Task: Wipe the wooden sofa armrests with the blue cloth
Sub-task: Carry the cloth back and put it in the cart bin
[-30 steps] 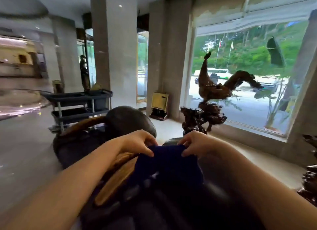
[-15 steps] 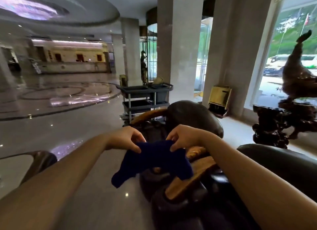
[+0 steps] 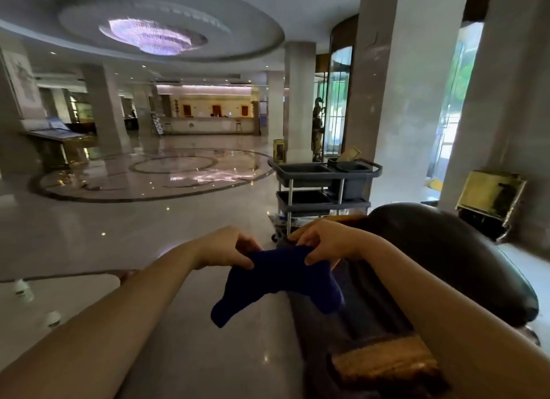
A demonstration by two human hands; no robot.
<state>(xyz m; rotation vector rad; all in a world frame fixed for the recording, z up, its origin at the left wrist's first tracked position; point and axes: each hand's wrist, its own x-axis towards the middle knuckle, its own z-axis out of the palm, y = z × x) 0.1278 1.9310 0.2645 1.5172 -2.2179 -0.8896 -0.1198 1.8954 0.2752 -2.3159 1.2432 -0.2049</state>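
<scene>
A dark blue cloth (image 3: 279, 279) hangs in the air in front of me, stretched between both hands. My left hand (image 3: 226, 247) pinches its upper left edge and my right hand (image 3: 324, 241) pinches its upper right edge. One corner droops down to the lower left. The wooden armrest (image 3: 384, 363) of the dark leather sofa (image 3: 440, 250) lies below and to the right of the cloth, under my right forearm. The cloth does not touch the wood.
A grey cleaning cart (image 3: 324, 187) stands just beyond the sofa. A gold-coloured box (image 3: 491, 199) sits by the pillar at right. Polished lobby floor (image 3: 119, 229) spreads to the left, with two small white bottles (image 3: 23, 290) at the lower left.
My view has swung left, from the window and carved statue to the lobby. Both hands have kept hold of the cloth and carried it off the armrest to the left.
</scene>
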